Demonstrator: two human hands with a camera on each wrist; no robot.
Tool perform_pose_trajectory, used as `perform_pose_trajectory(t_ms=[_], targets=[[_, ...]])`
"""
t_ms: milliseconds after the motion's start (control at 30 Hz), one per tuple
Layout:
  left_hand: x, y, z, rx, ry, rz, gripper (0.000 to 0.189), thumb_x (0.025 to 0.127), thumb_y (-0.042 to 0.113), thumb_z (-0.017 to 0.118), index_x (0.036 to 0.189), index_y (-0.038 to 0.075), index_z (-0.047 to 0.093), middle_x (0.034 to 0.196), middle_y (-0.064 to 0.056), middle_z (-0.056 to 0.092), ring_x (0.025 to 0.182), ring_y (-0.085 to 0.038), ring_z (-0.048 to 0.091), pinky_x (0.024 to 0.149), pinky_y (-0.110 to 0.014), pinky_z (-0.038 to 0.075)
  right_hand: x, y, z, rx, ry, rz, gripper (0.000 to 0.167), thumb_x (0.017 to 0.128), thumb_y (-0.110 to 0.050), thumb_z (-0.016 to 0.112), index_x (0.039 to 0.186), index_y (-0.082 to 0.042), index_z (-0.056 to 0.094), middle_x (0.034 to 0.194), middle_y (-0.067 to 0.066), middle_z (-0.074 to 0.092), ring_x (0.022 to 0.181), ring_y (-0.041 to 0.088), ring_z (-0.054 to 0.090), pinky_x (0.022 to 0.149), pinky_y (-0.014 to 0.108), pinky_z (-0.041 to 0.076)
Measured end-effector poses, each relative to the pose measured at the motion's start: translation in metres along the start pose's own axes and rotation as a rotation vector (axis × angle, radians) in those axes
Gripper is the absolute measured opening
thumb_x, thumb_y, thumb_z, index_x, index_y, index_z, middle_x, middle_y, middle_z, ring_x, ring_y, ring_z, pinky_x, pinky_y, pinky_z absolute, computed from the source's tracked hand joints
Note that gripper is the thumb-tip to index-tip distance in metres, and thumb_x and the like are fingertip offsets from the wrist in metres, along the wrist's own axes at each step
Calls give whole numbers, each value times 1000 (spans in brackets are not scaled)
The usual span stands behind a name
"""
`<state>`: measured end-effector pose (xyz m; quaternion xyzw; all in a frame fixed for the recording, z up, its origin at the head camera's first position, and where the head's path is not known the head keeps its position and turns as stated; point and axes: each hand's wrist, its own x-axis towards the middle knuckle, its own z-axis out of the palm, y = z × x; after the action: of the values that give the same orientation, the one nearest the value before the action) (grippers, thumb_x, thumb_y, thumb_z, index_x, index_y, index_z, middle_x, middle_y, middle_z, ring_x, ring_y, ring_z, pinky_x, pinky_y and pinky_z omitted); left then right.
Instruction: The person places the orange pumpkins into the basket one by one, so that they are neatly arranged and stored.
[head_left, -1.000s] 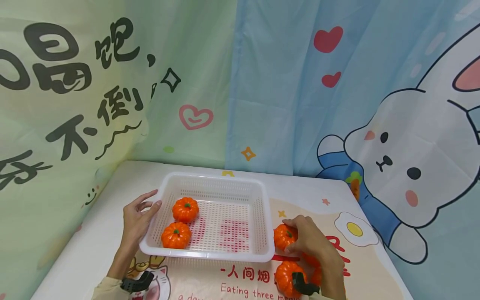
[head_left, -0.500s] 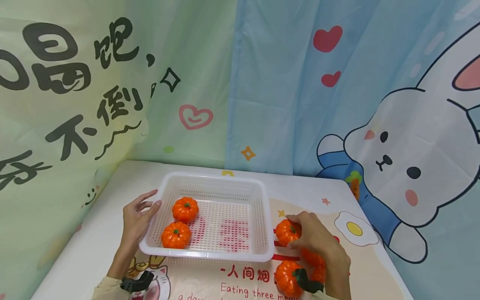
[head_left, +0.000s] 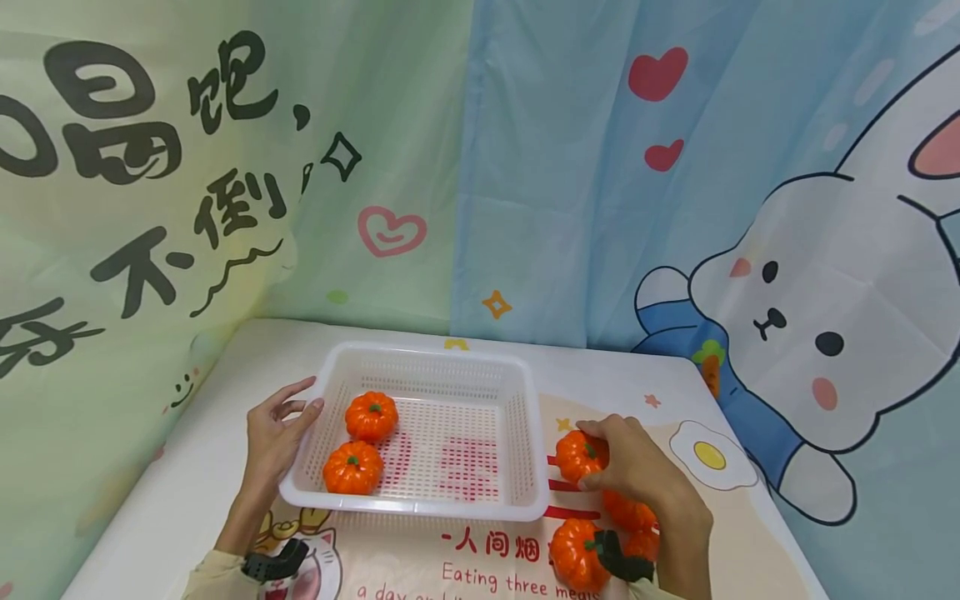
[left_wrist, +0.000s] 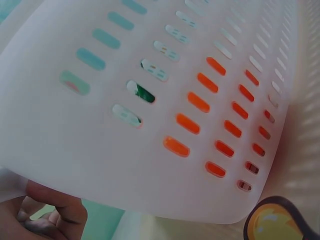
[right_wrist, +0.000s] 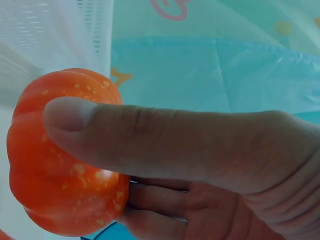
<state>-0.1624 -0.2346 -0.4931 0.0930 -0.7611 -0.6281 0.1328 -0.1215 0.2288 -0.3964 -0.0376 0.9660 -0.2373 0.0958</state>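
My left hand (head_left: 273,437) holds the left rim of a white plastic basket (head_left: 420,507), its thumb at the edge; in the left wrist view, curled fingers (left_wrist: 57,212) show by the rim. Two small orange toy pumpkins (head_left: 371,417) sit inside at the basket's left end. Right of the basket, my right hand (head_left: 648,471) grips another toy pumpkin (head_left: 581,457) between thumb and fingers. The right wrist view shows the thumb pressed across this pumpkin (right_wrist: 65,200), the other fingers partly hidden behind. Whether it touches the table is unclear.
Near my right wrist, a toy pumpkin (head_left: 576,554) lies on the printed mat (head_left: 465,575), with more orange pumpkins (head_left: 628,510) partly hidden by the hand. The white table (head_left: 157,508) ends at a patterned curtain (head_left: 525,250) behind.
My right hand has shifted right with the pumpkin, away from the basket's side, and slightly up in the view. The left hand and the basket stay in place.
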Motion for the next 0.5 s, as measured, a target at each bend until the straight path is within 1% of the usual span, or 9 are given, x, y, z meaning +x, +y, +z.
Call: perform_pose_trajectory(t_ms=[67, 167, 400, 500], targets=[[0, 0, 0, -3, -1, 0, 44, 104, 18, 76, 146, 6, 69, 102, -10, 74, 71, 1, 77, 68, -19, 65, -1, -2, -3, -10, 3, -5, 79, 75, -14, 101, 147, -6, 69, 136, 16, 72, 125, 34, 60, 103, 56, 64], [1, 0, 0, 0, -2, -4, 45, 104, 20, 76, 146, 7, 68, 102, -9, 74, 72, 2, 77, 68, -19, 65, -3, -6, -8, -25, 4, -12, 79, 76, -15, 100, 147, -6, 68, 137, 17, 72, 127, 35, 59, 101, 56, 65], [0, -1, 0, 16, 1, -3, 45, 105, 21, 75, 147, 8, 68, 112, -23, 74, 74, 3, 78, 69, -19, 65, -6, -13, -12, -27, 4, -24, 79, 76, -14, 100, 148, -5, 68, 137, 17, 72, 128, 37, 60, 101, 57, 65], [-1, -2, 0, 20, 4, 0, 45, 105, 20, 75, 147, 7, 68, 113, -25, 74, 74, 2, 78, 69, -19, 65, -8, -15, -12, -21, 5, -20, 80, 76, -14, 100, 149, -6, 67, 138, 17, 72, 127, 36, 60, 99, 56, 66]])
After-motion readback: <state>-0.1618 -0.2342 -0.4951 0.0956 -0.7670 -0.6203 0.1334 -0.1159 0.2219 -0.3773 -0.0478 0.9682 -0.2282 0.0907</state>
